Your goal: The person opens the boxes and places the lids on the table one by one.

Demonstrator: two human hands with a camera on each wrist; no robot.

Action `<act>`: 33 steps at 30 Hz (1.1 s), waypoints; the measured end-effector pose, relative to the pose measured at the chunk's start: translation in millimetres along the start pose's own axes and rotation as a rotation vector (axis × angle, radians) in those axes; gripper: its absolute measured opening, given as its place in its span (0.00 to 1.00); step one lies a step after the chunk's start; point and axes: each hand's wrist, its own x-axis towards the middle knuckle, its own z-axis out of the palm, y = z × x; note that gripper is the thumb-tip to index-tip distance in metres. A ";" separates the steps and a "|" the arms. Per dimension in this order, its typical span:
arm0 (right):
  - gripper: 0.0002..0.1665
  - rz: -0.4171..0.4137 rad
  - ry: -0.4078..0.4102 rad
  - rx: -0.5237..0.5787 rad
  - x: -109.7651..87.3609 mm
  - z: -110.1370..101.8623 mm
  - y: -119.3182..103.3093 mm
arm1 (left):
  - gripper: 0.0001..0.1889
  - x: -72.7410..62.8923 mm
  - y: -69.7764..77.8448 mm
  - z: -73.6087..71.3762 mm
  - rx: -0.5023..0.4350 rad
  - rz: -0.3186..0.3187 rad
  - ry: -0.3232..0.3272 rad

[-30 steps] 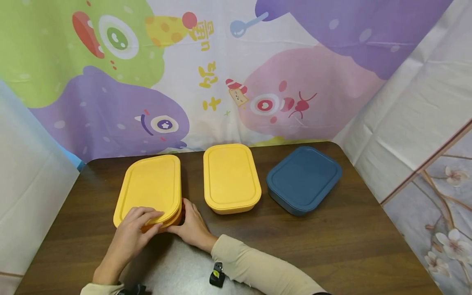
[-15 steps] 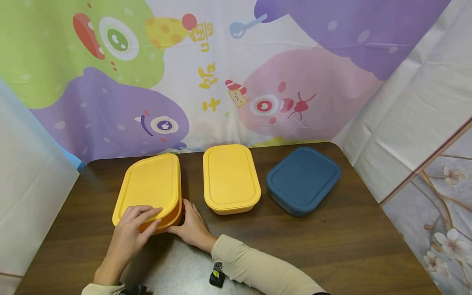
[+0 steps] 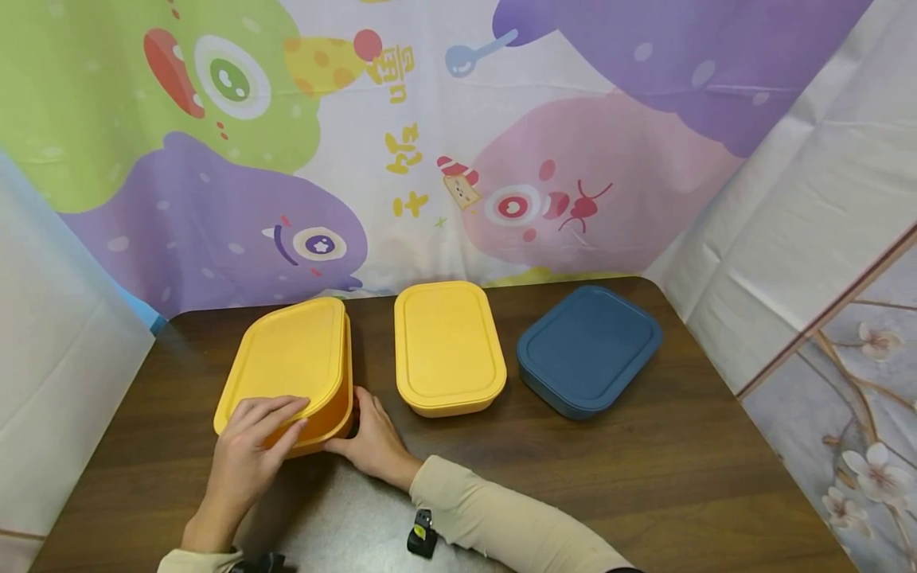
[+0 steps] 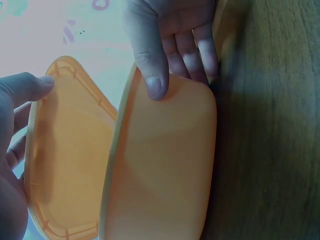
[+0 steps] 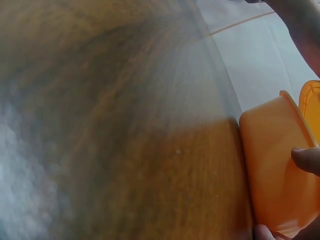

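My left hand pinches the near edge of a yellow lid, thumb below and fingers on top. That lid is tilted, its near right side raised off the yellow food container at the left of the table. In the left wrist view the lid's underside shows its ridged rim, apart from the container's wall at this end. My right hand grips the container's near right corner, thumb on the outer wall. The container's inside is mostly hidden by the lid.
A second yellow container with its lid on stands mid-table, just right of my right hand. Farther right is a lidded dark blue container. A cartoon-printed cloth hangs behind the brown wooden table.
My left hand has raised the lid's near right side and shifted it slightly left, widening the gap above the container. The right hand has kept its hold in place.
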 end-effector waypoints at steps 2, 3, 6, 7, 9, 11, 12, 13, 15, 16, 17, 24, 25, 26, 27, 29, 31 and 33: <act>0.52 0.002 0.001 -0.003 -0.2 -0.1 -0.3 | 0.19 0.1 -0.9 -0.7 0.002 -0.010 -0.011; 0.51 0.001 0.002 -0.004 -0.2 -0.1 -0.5 | 0.19 0.5 -1.1 -0.8 0.000 -0.010 -0.010; 0.51 -0.001 0.006 -0.006 -0.2 -0.3 -0.6 | 0.19 1.8 -1.5 -0.6 -0.005 -0.003 0.000; 0.51 -0.002 0.006 -0.005 -0.2 -0.4 -0.6 | 0.20 2.1 -1.3 -0.6 -0.008 -0.001 0.005; 0.51 -0.002 0.005 -0.001 -0.1 -0.6 -0.6 | 0.20 2.8 -0.4 -0.5 -0.013 0.002 0.019; 0.51 -0.002 0.003 0.002 0.0 -0.8 -0.4 | 0.20 3.4 0.9 -0.9 -0.018 0.002 0.033; 0.51 -0.002 0.002 0.005 0.1 -0.9 -0.4 | 0.20 3.6 1.4 -1.2 -0.018 0.000 0.039; 0.51 -0.002 0.000 0.006 0.0 -0.9 -0.3 | 0.20 3.9 1.9 -1.5 -0.019 -0.002 0.046; 0.51 -0.001 -0.002 0.008 0.1 -0.8 -0.1 | 0.20 4.4 2.7 -2.2 -0.023 -0.010 0.057; 0.51 0.000 -0.002 0.007 0.0 -0.6 0.1 | 0.20 4.6 2.9 -2.7 -0.024 -0.018 0.060; 0.51 0.001 -0.003 0.006 -0.2 -0.4 0.2 | 0.20 4.7 3.1 -3.1 -0.026 -0.027 0.062; 0.49 0.003 -0.005 0.008 -0.1 1.2 1.4 | 0.21 4.4 1.0 -1.6 -0.059 -0.028 0.126; 0.49 0.002 -0.006 0.008 0.0 1.4 1.6 | 0.20 4.3 0.1 -1.1 -0.070 -0.020 0.143; 0.49 0.001 -0.006 0.008 0.1 1.5 1.6 | 0.18 4.2 -0.5 -1.1 -0.079 -0.019 0.153; 0.49 0.000 -0.006 0.008 0.1 1.5 1.7 | 0.16 4.2 -1.4 -0.9 -0.088 -0.012 0.168; 0.49 -0.003 -0.004 0.008 0.2 1.3 1.7 | 0.12 4.6 -2.6 -0.7 -0.108 0.001 0.202; 0.48 -0.004 -0.002 0.010 0.3 1.0 1.6 | 0.11 5.3 -3.2 -1.1 -0.119 0.002 0.223; 0.48 -0.003 0.002 0.009 0.3 0.8 1.5 | 0.12 6.5 -3.5 -1.7 -0.123 0.000 0.240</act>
